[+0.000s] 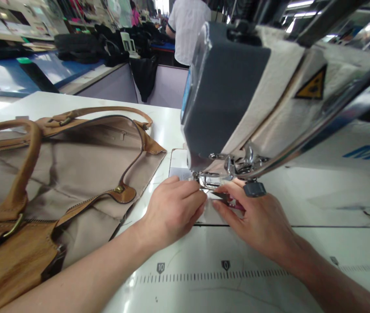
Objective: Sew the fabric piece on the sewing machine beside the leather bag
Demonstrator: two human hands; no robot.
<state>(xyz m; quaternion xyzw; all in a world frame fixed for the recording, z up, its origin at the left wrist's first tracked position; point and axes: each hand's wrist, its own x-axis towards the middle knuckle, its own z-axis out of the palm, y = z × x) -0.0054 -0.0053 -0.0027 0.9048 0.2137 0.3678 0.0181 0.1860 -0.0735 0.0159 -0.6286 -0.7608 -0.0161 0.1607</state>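
Note:
The presser foot (209, 184) of a sewing machine (230, 87) is just beyond my fingers. My left hand (175, 208) is closed in a pinch right beside the needle area, and whatever its fingertips hold is hidden. Small thread snips (221, 197) with dark pointed blades and a pinkish part are held in my right hand (259, 221), their tip pointing at my left fingertips. Left of my hands lies a tan and beige handbag (87, 161), unzipped, its leather handles folded over and its lining showing.
A printed ruler scale (204, 276) runs along the white table (159, 300) in front of me. Behind stand blue worktables (2, 74) with black bags (77, 48) piled on them. A person in a white shirt (188, 30) is beyond the machine.

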